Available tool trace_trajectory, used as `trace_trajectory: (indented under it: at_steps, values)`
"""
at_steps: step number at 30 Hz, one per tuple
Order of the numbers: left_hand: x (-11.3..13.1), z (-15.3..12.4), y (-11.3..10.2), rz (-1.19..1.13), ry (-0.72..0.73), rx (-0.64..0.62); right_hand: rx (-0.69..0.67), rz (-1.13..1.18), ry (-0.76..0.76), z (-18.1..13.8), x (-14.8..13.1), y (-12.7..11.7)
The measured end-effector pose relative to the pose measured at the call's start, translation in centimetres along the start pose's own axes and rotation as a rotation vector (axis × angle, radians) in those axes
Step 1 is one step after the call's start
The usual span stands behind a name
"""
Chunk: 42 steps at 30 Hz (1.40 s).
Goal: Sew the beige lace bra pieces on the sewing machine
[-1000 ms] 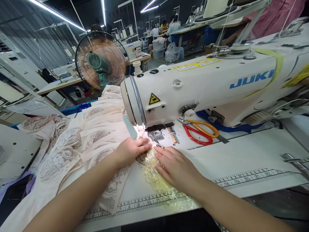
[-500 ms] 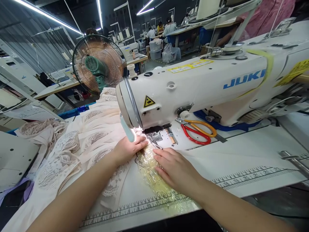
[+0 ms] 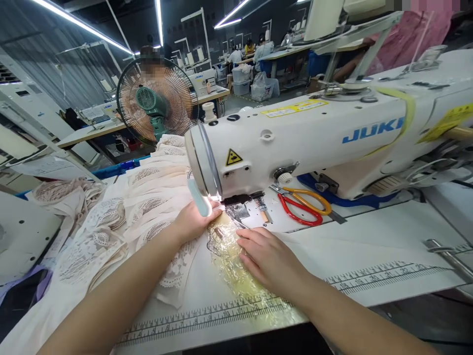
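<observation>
2 hands feed work under the sewing machine (image 3: 303, 143): left hand (image 3: 192, 222) presses lace fabric (image 3: 111, 231) flat, right hand (image 3: 271, 259) lies open on crinkled clear film (image 3: 229, 256) just before its fingertips, needing steady, even guiding.

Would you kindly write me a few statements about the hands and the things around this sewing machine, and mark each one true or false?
1. The left hand rests on lace fabric beside the needle area. True.
2. The right hand holds the scissors. False: it lies flat on a clear yellowish plastic sheet; the scissors lie untouched on the machine bed.
3. The scissors have red and orange handles. True.
4. The fan stands to the right of the sewing machine. False: it stands behind the fabric, to the left.
5. A ruler scale runs along the table's front edge. True.
</observation>
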<state>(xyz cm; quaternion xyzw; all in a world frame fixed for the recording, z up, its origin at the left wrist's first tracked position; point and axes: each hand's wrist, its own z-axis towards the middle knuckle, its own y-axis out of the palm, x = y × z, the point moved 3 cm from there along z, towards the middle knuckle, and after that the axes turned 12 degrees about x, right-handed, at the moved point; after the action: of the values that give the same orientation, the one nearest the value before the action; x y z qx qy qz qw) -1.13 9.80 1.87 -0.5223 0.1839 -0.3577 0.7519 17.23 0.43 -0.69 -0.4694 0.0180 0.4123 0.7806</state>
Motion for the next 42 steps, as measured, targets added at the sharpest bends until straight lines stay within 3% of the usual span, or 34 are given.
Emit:
trace_trajectory:
  at_steps: [7, 14, 22, 26, 30, 34, 37, 40, 42]
  values:
    - [-0.4, -1.2, -0.2, 0.344, -0.010, 0.022, 0.013, -0.034, -0.076, -0.6, 0.1, 0.2]
    - [-2.8, -1.2, 1.1, 0.272, -0.111, -0.043, 0.007, -0.102, -0.127, -0.9, 0.4, 0.9]
    - [-4.4, -0.6, 1.3, 0.176, -0.118, -0.041, -0.022, -0.175, -0.127, -0.9, 0.3, 1.6]
    - [-4.4, -0.7, 1.1, 0.176, -0.116, -0.034, -0.037, -0.204, -0.124, -0.9, 0.0, 1.6]
    - [-2.8, -1.5, 0.0, 0.186, -0.127, -0.042, -0.007, -0.216, -0.152, -0.8, -0.3, 1.5]
    - [0.3, -4.6, -2.8, 0.201, -0.110, -0.002, 0.021, -0.204, -0.166, -0.8, -0.6, 1.4]
    - [1.8, -9.0, -6.3, 0.223, -0.173, 0.025, 0.015, -0.194, -0.163, -0.9, -0.6, 1.2]
    - [0.7, -15.0, -10.3, 0.307, -0.409, 0.071, -0.003, -0.184, -0.156, -1.1, -0.5, 1.1]
    - [-1.3, -19.7, -12.7, 0.456, -0.722, 0.127, -0.013, -0.176, -0.149, -1.1, -0.4, 1.1]
